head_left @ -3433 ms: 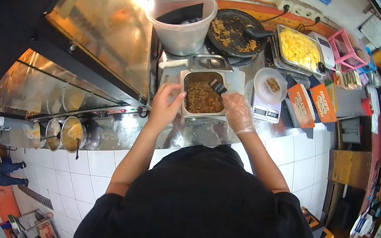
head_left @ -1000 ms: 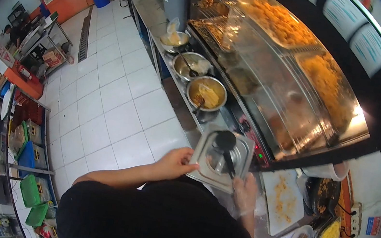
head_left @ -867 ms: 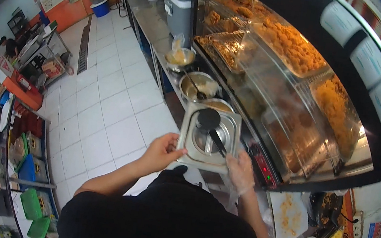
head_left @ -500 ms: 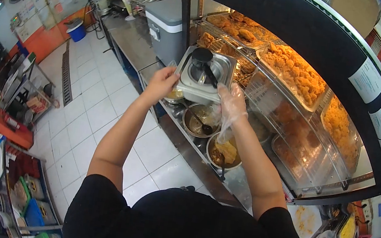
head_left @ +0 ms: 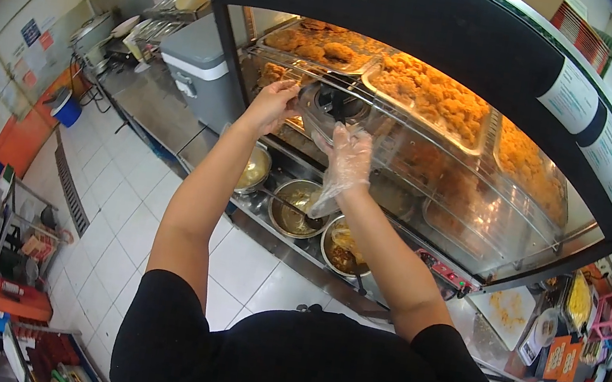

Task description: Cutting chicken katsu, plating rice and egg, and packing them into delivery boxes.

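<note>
Both my hands are raised at the front of the lit food case, around a small square steel pan point(head_left: 314, 119). A black ladle point(head_left: 338, 105) lies on top of the pan. The bare fingers of my left hand point(head_left: 275, 105) are closed on the pan's left edge. My right hand point(head_left: 348, 158), in a clear plastic glove, grips its near right side by the ladle's handle. Part of the pan is behind my fingers and in shadow. Below my hands stand a round metal bowl point(head_left: 269, 161), a pot of pale liquid point(head_left: 276, 217) and a pot of brown food point(head_left: 336, 256).
Trays of fried chicken point(head_left: 426, 91) fill the case behind a wire rack point(head_left: 472, 179). A grey cooler point(head_left: 188, 57) stands left of the case, on a steel counter point(head_left: 154, 103). A white board with crumbs point(head_left: 497, 308) lies at the right.
My hands have carried the pan and ladle forward, up against the case and rack. The view has swung right, and more of the pots below shows.
</note>
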The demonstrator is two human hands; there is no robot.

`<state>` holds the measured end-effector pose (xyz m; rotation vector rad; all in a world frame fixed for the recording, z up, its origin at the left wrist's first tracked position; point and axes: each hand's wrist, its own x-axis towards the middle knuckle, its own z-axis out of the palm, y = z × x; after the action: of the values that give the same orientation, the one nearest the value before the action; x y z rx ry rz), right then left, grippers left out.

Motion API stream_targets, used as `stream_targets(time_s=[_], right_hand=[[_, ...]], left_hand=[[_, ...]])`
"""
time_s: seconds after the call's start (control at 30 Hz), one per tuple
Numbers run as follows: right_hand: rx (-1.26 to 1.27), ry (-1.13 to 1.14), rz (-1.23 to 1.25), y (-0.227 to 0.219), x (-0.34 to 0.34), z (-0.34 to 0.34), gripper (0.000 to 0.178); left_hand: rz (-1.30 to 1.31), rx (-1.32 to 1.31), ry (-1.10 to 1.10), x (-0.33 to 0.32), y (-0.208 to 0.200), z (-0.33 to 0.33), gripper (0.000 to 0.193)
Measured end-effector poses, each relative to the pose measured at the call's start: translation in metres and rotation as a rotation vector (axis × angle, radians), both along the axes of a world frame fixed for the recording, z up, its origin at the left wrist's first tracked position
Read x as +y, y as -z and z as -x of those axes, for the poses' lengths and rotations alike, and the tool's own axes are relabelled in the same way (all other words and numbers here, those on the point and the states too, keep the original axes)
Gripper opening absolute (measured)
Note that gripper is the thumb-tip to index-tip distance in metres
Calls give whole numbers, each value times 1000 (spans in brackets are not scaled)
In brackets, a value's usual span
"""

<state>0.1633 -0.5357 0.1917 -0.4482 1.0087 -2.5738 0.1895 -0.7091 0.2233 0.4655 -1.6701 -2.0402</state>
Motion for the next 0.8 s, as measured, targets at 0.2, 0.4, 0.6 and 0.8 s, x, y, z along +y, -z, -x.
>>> stream_targets(time_s=[0.2,0.4,0.6,0.8], right_hand=[[16,-17,-24,3,3,-4,50],[191,-93,-125,-18,71,-21,52],[707,393,175,-51,160,-17,58],[1195,941,255,-80,219,6,69]], left_hand=[[-268,122,149,17,8,35,58],[-601,185,344,50,4,62,65],[305,538,-310,132,10,3,67],[1045,1040,133,271,27,-38,110]])
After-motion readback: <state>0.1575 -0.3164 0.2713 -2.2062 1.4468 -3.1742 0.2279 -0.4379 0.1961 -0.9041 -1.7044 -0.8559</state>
